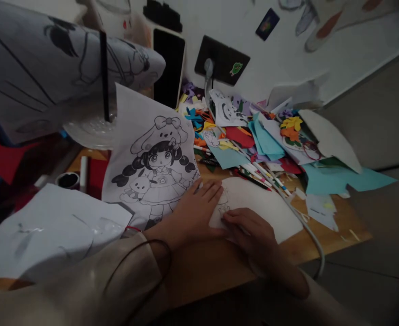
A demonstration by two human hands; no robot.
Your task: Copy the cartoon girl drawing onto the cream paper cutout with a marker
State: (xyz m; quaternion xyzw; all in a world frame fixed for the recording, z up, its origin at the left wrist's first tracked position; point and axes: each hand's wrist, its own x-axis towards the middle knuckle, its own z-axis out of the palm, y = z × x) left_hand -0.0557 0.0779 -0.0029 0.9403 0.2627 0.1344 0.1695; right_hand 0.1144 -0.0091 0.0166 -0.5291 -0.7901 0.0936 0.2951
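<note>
My left hand point(195, 208) lies flat with its fingers stretched out, across the left edge of a white sheet of paper point(263, 208). A small, faint pencil drawing point(223, 203) shows on that sheet beside my fingers. My right hand point(253, 228) rests on the sheet's lower part, fingertips pinched together close to the drawing; whatever they may hold is hidden. Left of my hands, a printed picture point(158, 167) of a girl with braids and a dog-eared hat lies partly under my left wrist and fingers.
Coloured paper scraps point(192, 117), pens point(260, 174) and blue paper point(348, 179) crowd the table's back. A grey cable point(299, 219) crosses the white sheet. At left are another white sheet point(50, 231), a black round pot point(67, 180) and a clear plastic dish point(90, 131).
</note>
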